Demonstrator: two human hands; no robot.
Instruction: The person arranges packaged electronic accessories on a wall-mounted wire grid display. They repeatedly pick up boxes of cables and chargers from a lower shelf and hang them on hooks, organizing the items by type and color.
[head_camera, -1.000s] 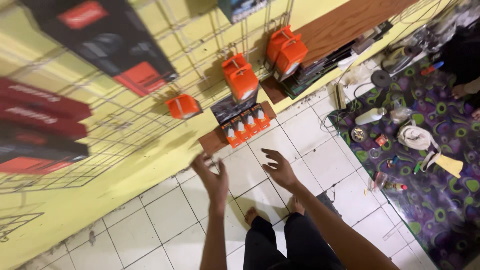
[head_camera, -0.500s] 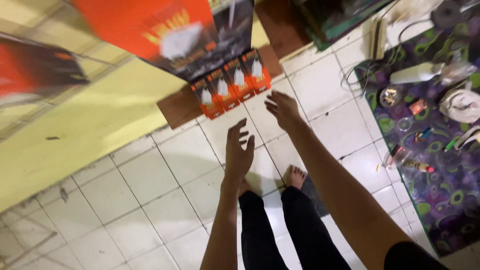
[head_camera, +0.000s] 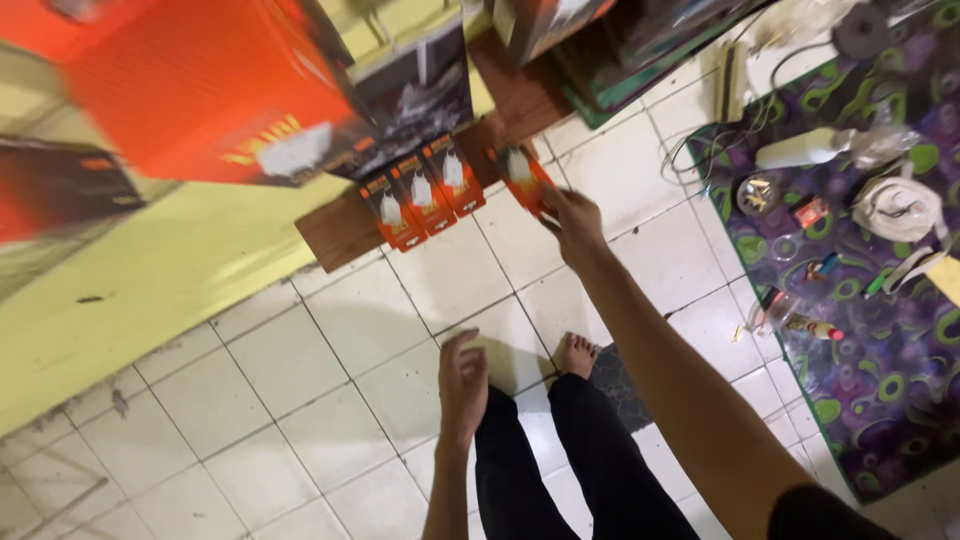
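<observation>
White square-tiled floor (head_camera: 330, 400) with dark grout, pale yellow painted wall (head_camera: 150, 290) at left, brown wooden shelf board (head_camera: 335, 232) along its base, purple mat with green swirl pattern (head_camera: 900, 340) at right, even indoor light.

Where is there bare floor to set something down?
Free: white tiled floor between the yellow wall and left hand. Crowded: the purple patterned mat, littered with small tools, and the wooden shelf of small orange packets, where the right hand grips one.

White tiled floor (head_camera: 300, 390), yellow wall (head_camera: 150, 290), purple patterned mat (head_camera: 900, 370) strewn with tools, large orange box (head_camera: 200, 90)
</observation>
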